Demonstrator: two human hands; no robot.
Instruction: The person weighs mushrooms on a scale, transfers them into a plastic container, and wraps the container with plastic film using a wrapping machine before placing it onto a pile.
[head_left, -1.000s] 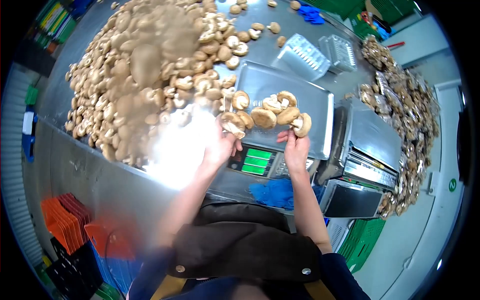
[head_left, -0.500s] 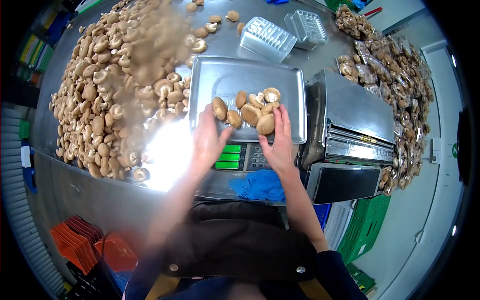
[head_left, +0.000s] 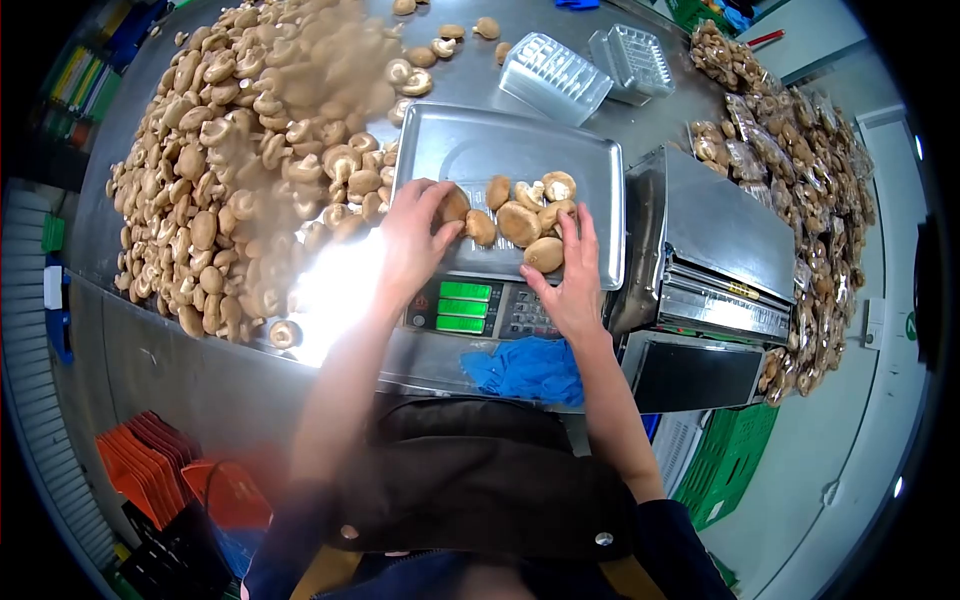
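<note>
Several shiitake mushrooms (head_left: 518,223) lie clustered on the steel weighing tray (head_left: 500,135), towards its near side, between our two hands. Our left hand (head_left: 408,235) curls over the leftmost cap (head_left: 453,205), fingers on top and thumb below, and seems to grip it. Our right hand (head_left: 575,285) is spread round the right end of the cluster, fingers and thumb parted about the nearest cap (head_left: 543,254); we cannot tell whether it bears on it. Ridged glints beneath the mushrooms may be clear plastic, but we cannot be sure.

We judge that the weight is easiest to spoil: either hand leaning on the tray would push up the reading on the green display (head_left: 464,307), whose digits we cannot read. Our right wrist is near the keypad (head_left: 525,318), so dropping it could press a key. The crumpled blue cloth (head_left: 525,370) just in front could foul the tray if nudged against it. Squeezing too hard might bruise a cap, and a careless sweep could roll one over the low rim towards the heap of loose mushrooms (head_left: 200,180) on our left, where glare could hide it.
</note>
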